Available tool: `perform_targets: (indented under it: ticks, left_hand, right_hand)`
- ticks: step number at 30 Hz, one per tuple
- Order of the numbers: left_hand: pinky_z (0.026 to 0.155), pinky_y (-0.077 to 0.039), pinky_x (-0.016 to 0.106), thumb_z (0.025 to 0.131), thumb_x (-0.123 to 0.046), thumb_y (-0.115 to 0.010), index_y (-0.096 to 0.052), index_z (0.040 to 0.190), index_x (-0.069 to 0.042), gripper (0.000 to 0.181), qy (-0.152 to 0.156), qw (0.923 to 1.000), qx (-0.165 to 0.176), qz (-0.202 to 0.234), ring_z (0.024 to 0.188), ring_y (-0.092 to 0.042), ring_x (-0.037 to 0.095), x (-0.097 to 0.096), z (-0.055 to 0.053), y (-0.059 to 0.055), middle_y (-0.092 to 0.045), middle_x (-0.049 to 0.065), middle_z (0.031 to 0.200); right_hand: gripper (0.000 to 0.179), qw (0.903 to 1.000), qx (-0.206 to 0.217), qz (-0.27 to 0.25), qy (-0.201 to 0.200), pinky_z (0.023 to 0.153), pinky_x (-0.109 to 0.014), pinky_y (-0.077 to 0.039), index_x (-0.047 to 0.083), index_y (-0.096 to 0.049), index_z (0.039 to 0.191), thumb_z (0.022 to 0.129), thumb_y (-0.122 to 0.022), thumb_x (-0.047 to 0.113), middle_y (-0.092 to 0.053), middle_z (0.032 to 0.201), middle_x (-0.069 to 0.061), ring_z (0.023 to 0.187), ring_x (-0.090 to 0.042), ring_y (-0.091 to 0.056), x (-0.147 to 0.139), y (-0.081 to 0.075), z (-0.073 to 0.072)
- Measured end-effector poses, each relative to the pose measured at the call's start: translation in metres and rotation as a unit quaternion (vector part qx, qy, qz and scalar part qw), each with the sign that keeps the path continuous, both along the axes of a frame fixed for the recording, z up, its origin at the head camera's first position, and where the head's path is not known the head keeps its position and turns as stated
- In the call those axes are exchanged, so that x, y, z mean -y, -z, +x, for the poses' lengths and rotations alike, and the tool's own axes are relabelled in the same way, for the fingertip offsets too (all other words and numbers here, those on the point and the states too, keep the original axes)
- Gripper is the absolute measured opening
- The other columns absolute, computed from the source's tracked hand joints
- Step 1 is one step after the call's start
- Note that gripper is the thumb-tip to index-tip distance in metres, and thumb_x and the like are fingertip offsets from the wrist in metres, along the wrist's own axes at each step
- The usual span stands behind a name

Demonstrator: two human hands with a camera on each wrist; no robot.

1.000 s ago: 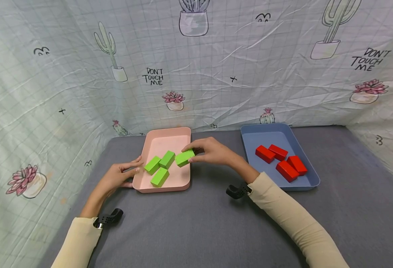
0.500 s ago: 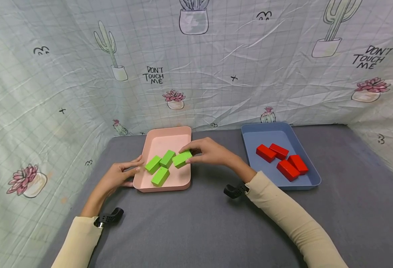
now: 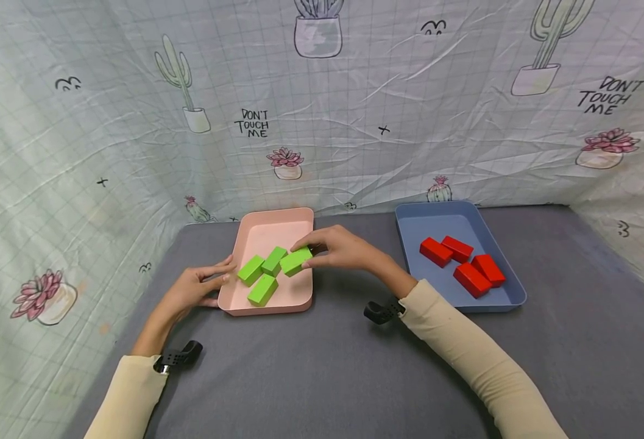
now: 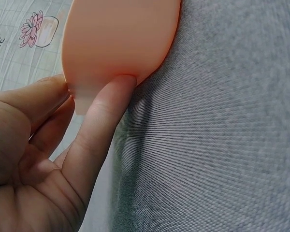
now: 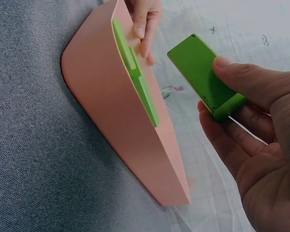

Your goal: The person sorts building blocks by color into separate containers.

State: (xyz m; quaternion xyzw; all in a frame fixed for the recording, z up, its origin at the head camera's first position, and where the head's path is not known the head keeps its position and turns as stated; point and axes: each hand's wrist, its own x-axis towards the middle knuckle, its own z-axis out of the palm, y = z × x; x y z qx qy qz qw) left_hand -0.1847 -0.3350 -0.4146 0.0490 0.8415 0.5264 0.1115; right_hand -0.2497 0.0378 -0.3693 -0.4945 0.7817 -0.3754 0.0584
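My right hand [image 3: 343,247] pinches a green block [image 3: 296,261] between thumb and fingers, over the right side of the pink tray [image 3: 280,222]. In the right wrist view the held block [image 5: 195,67] is raised above the tray's rim, tilted. Three other green blocks lie in the tray: one at left [image 3: 250,270], one in the middle [image 3: 274,261], one in front [image 3: 262,290]. My left hand [image 3: 192,288] holds the tray's left side. The left wrist view has its thumb [image 4: 111,99] against the outer wall and another finger at the rim.
A blue tray [image 3: 437,213] stands at the right on the grey cloth [image 3: 322,372], with several red blocks [image 3: 471,279] in it. Behind and at the left hangs a sheet [image 3: 354,110] printed with cactus drawings. Black bands sit on both wrists.
My right hand has moved slightly left with its green block, further over the pink tray. The left hand and the other blocks have stayed in place.
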Motion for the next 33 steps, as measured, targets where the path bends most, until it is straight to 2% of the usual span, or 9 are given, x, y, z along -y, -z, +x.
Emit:
perform_targets:
  ticks: [10,17,24,28,33]
  left_hand:
    - [0.072,-0.063,0.038,0.101,-0.022,-0.067,-0.058,0.145,-0.011,0.046,0.002,0.9999,-0.005,-0.012,0.131,-0.052,0.023,0.0,0.001,0.0,-0.031,0.002,0.163]
    - [0.072,-0.063,0.038,0.1,-0.022,-0.067,-0.059,0.144,-0.012,0.046,-0.001,0.9996,-0.011,-0.025,0.131,-0.051,0.016,-0.001,-0.001,0.0,-0.032,0.001,0.163]
    - [0.073,-0.063,0.038,0.101,-0.021,-0.067,-0.059,0.144,-0.01,0.045,0.008,0.9999,-0.008,-0.009,0.138,-0.043,0.031,0.0,0.0,-0.001,-0.031,0.002,0.163]
    - [0.074,-0.062,0.038,0.101,-0.02,-0.067,-0.058,0.144,-0.009,0.045,0.012,0.9999,-0.005,-0.006,0.133,-0.049,0.03,0.0,0.0,-0.001,-0.03,0.003,0.163]
    - [0.074,-0.063,0.039,0.101,-0.018,-0.066,-0.059,0.143,-0.009,0.044,0.009,0.9999,-0.004,-0.007,0.129,-0.055,0.021,0.0,-0.001,0.0,-0.03,0.003,0.163]
  right_hand:
    - [0.039,1.0,-0.003,0.006,0.005,0.097,-0.033,-0.056,0.006,-0.069,0.13,0.094,-0.076,0.018,-0.071,0.123,-0.002,0.106,-0.009,-0.067,0.003,0.001,-0.002]
    - [0.038,1.0,0.001,0.007,0.006,0.095,-0.033,-0.057,0.007,-0.07,0.13,0.094,-0.076,0.019,-0.071,0.122,-0.002,0.105,-0.009,-0.067,0.006,0.003,-0.006]
    - [0.037,0.9998,0.003,0.014,0.014,0.093,-0.031,-0.057,0.008,-0.071,0.129,0.094,-0.076,0.021,-0.072,0.12,-0.001,0.104,-0.009,-0.068,0.009,0.003,-0.01]
    - [0.037,0.9996,0.012,0.021,0.015,0.091,-0.025,-0.056,0.009,-0.071,0.129,0.094,-0.076,0.02,-0.072,0.12,-0.001,0.105,-0.009,-0.068,0.011,0.003,-0.012]
    - [0.037,0.9993,0.008,0.037,0.005,0.089,-0.023,-0.056,0.012,-0.072,0.128,0.093,-0.077,0.022,-0.072,0.119,0.002,0.103,-0.006,-0.067,0.015,0.002,-0.017]
